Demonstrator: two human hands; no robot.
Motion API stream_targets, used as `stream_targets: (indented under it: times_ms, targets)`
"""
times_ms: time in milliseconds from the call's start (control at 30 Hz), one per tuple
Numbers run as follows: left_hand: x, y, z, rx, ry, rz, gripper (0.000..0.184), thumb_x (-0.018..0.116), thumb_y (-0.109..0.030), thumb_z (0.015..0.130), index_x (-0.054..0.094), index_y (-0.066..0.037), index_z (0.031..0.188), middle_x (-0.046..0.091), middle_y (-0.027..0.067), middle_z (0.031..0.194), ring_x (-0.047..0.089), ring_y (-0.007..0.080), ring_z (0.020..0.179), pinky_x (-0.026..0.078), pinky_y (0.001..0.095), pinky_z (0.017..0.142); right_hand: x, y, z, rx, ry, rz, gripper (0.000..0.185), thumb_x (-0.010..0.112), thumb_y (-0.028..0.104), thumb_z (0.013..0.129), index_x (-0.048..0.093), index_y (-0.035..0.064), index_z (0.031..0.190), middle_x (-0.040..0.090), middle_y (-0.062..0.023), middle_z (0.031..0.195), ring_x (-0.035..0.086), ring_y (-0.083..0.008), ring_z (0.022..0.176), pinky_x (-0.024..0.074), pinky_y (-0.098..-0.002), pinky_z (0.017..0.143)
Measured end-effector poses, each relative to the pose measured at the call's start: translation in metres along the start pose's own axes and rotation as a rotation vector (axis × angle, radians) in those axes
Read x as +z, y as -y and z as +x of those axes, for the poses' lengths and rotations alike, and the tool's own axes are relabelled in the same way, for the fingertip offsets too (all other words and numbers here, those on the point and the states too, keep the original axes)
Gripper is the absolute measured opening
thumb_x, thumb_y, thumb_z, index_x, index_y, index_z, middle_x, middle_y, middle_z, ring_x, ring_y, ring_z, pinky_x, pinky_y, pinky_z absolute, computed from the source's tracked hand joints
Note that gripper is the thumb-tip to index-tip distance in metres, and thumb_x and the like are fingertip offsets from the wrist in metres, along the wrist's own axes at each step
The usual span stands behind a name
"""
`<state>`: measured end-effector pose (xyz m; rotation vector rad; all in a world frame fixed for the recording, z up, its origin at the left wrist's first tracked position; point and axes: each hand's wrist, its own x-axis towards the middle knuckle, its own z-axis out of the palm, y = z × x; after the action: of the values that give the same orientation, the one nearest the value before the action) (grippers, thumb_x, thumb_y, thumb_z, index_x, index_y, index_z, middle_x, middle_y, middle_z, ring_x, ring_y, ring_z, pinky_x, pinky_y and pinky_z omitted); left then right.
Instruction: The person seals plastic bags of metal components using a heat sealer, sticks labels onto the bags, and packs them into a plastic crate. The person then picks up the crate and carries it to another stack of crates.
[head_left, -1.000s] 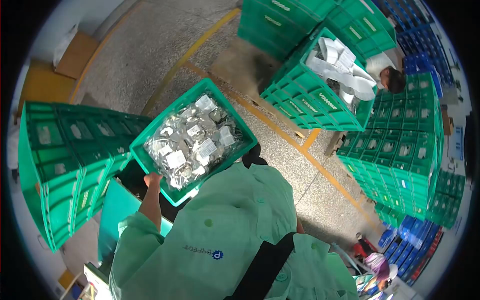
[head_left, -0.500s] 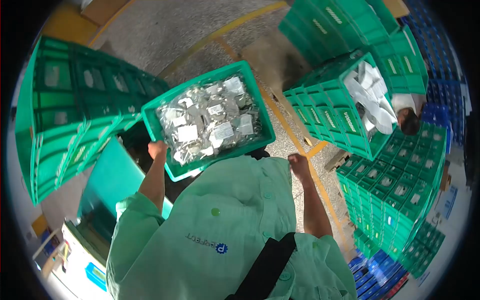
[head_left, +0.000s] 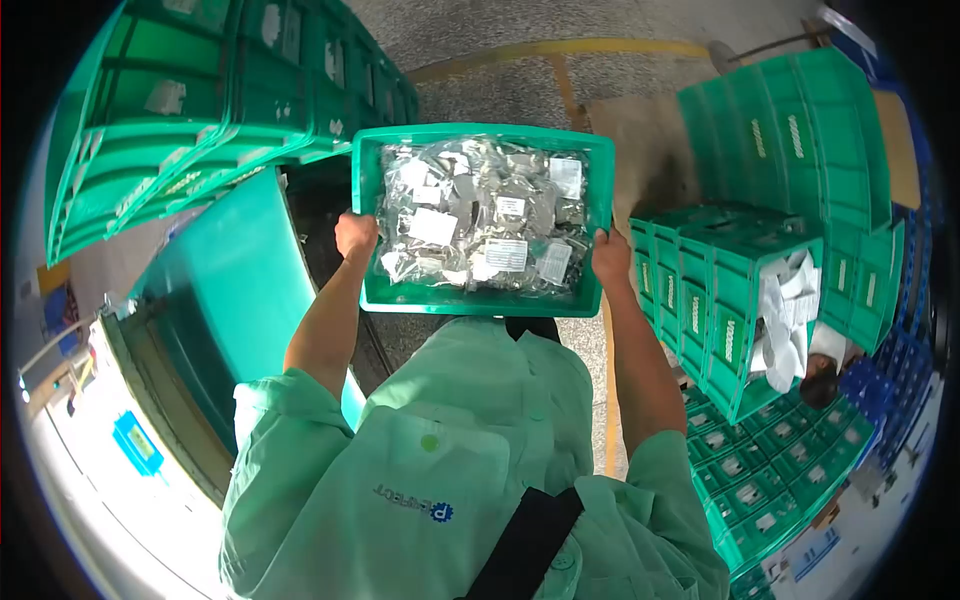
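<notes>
A green plastic crate is held up in front of my waist, level across both sides. Clear plastic bags with white labels fill it; what is inside them looks like grey metal parts. My left hand grips the crate's left wall, fingers closed round it. On the right wall, my right hand is closed too, its fingers partly hidden behind the rim.
Tall stacks of green crates stand at left and right. One right-hand crate holds white papers. A teal-topped table lies at my left. Beyond the right stack a person's head shows. Yellow lines mark the floor.
My right hand, earlier off the crate, now grips its right wall. The crate has gone from tilted to level. The view has turned, shifting the stacks around me.
</notes>
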<state>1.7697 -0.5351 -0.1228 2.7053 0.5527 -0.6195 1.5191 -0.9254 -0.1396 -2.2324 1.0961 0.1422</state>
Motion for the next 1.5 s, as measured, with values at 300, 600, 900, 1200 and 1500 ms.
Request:
stream_targets:
  times_ms: [300, 600, 900, 1200, 1500]
  targets:
    - [-0.002, 0.006, 0.003, -0.081, 0.041, -0.029, 0.03, 0.061, -0.018, 0.08, 0.068, -0.001, 0.104, 0.068, 0.0219, 0.109, 0.067, 0.0377, 0.104, 0.055, 0.0467, 0.088, 0.005, -0.031, 0.012, -0.297, -0.013, 0.103, 0.031, 0.059, 0.023, 0.095, 0.064, -0.0069, 0.101, 0.065, -0.0303, 0.09, 0.06, -0.0472, 0.082, 0.0463, -0.05, 0.074]
    - [-0.321, -0.062, -0.18, 1.024, -1.048, -0.199, 0.049, 0.075, -0.001, 0.065, 0.059, -0.006, 0.111, 0.058, 0.0145, 0.111, 0.053, 0.0387, 0.109, 0.042, 0.0476, 0.089, 0.0, -0.022, 0.025, -0.156, 0.141, 0.174, 0.033, 0.063, 0.027, 0.093, 0.063, -0.0054, 0.097, 0.066, -0.0249, 0.097, 0.062, -0.0402, 0.088, 0.0471, -0.0462, 0.081]
    - [-0.455, -0.071, -0.057, 0.879, -0.834, 0.358, 0.034, 0.083, -0.02, 0.066, 0.062, -0.008, 0.091, 0.065, 0.0134, 0.086, 0.063, 0.0385, 0.091, 0.048, 0.0485, 0.077, -0.003, -0.059, 0.005, -0.162, 0.294, 0.304, 0.034, 0.061, 0.022, 0.092, 0.063, -0.0067, 0.11, 0.064, -0.0196, 0.094, 0.066, -0.0324, 0.078, 0.0536, -0.0464, 0.068]
    - [-0.428, -0.11, -0.234, 1.099, -0.887, 0.304, 0.038, 0.081, -0.018, 0.064, 0.06, -0.006, 0.094, 0.064, 0.0163, 0.085, 0.064, 0.0385, 0.081, 0.05, 0.0459, 0.067, -0.067, -0.108, -0.011, -0.187, 0.362, 0.528, 0.025, 0.059, 0.023, 0.096, 0.062, -0.0021, 0.096, 0.064, -0.012, 0.081, 0.065, -0.0242, 0.066, 0.0554, -0.0369, 0.059]
    - [-0.188, -0.041, -0.366, 1.373, -0.785, 0.158, 0.021, 0.056, -0.017, 0.053, 0.052, -0.007, 0.072, 0.051, 0.0075, 0.076, 0.053, 0.0221, 0.065, 0.046, 0.0353, 0.063, -0.235, 0.16, -0.089, -0.259, 0.642, 1.286, 0.062, 0.055, 0.048, 0.097, 0.047, -0.0003, 0.136, 0.059, -0.0144, 0.124, 0.053, -0.0272, 0.121, 0.0411, -0.0436, 0.103]
